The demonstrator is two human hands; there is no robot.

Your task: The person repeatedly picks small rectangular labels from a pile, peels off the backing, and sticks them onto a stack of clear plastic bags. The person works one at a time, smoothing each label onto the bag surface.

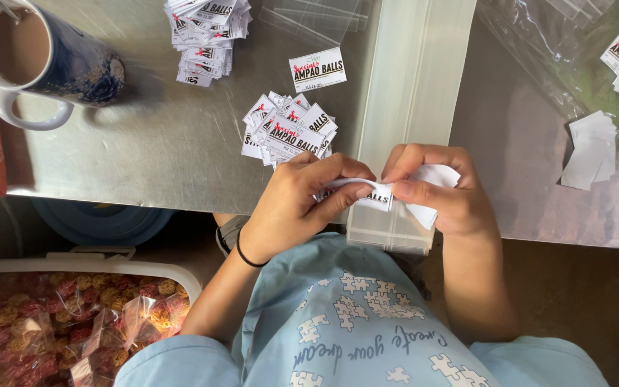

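Lighting: soft, even daylight from above. Worktop (180,143): metal, dull sheen, faint streaked reflections. Mug (44,57): casts a soft shadow to its right. Plastic sheet (539,64): mild glare. Focus: sharp centrally; lower corners dimmer. Slight wide-angle stretch at edges.

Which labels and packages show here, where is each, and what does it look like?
Label slips: held between left hand and right hand; white paper.
Label pile: table centre; white, black-and-red print.
Label stack: top; same.
Clear bags: long stack beside hands.
Snack packets: lower-left bin; reddish-orange.
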